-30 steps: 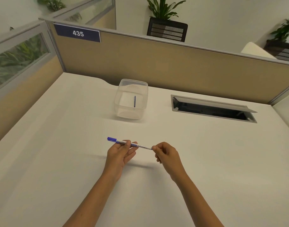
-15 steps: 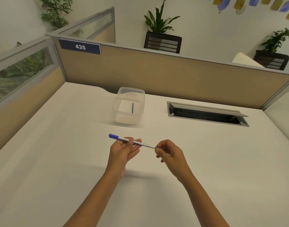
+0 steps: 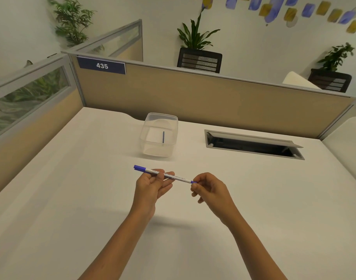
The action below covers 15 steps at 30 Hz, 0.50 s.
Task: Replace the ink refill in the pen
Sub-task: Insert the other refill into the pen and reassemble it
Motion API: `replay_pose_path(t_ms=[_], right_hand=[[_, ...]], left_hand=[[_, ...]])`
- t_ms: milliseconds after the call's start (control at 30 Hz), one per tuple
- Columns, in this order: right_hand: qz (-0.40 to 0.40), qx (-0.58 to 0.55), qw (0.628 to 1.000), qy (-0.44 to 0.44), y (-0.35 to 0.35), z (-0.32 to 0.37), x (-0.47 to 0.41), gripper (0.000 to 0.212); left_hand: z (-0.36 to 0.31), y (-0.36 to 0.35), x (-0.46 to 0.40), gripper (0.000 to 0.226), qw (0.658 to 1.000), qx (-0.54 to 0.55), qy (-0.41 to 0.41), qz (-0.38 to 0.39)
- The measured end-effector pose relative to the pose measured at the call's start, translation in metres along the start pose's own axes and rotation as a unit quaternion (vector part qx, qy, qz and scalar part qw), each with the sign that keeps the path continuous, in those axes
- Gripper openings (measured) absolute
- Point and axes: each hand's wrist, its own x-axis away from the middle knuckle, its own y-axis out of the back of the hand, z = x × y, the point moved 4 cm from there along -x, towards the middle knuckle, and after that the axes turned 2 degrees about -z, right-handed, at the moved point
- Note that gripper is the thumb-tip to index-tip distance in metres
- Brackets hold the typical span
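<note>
A white pen (image 3: pixel 179 178) with a blue cap at its left end is held level above the white desk. My left hand (image 3: pixel 152 185) grips its barrel near the capped half. My right hand (image 3: pixel 210 188) pinches the small blue end piece at the pen's right tip with thumb and forefinger. Behind the hands stands a clear plastic container (image 3: pixel 150 151); inside it lies a thin blue ink refill (image 3: pixel 163 137).
A white desk (image 3: pixel 72 199) is walled by tan cubicle partitions at the back and left. An open cable hatch (image 3: pixel 251 145) is sunk into the desk at the back right. A second desk surface adjoins on the far right.
Both hands have kept hold of the pen and lifted slightly. The camera has tilted up, so the desk and container sit lower in view.
</note>
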Motion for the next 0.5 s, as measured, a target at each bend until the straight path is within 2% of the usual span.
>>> replay_pose_path(t_ms=[133, 200, 333, 433, 500], right_hand=[[0.035, -0.072, 0.993, -0.084, -0.0018, -0.0014, 0.0024, 0.03], [0.028, -0.073, 0.994, -0.074, -0.0026, -0.0018, 0.0021, 0.025], [-0.025, -0.004, 1.0, 0.005, 0.0003, 0.0019, -0.0001, 0.005], [-0.017, 0.007, 1.0, 0.009, 0.0013, 0.0036, -0.0002, 0.005], [0.01, -0.031, 0.999, -0.043, 0.0006, 0.002, 0.0009, 0.019]], left_hand=[[-0.0022, -0.0005, 0.0002, 0.006, 1.0, 0.003, -0.006, 0.004], [-0.0019, -0.0018, 0.0005, 0.006, 1.0, 0.0, -0.009, 0.003], [-0.001, -0.0034, 0.0006, 0.006, 1.0, 0.0, -0.008, -0.003], [-0.0018, -0.0024, -0.0007, 0.006, 1.0, -0.001, -0.006, -0.005], [-0.0022, -0.0019, -0.0015, 0.006, 1.0, 0.002, -0.007, -0.004]])
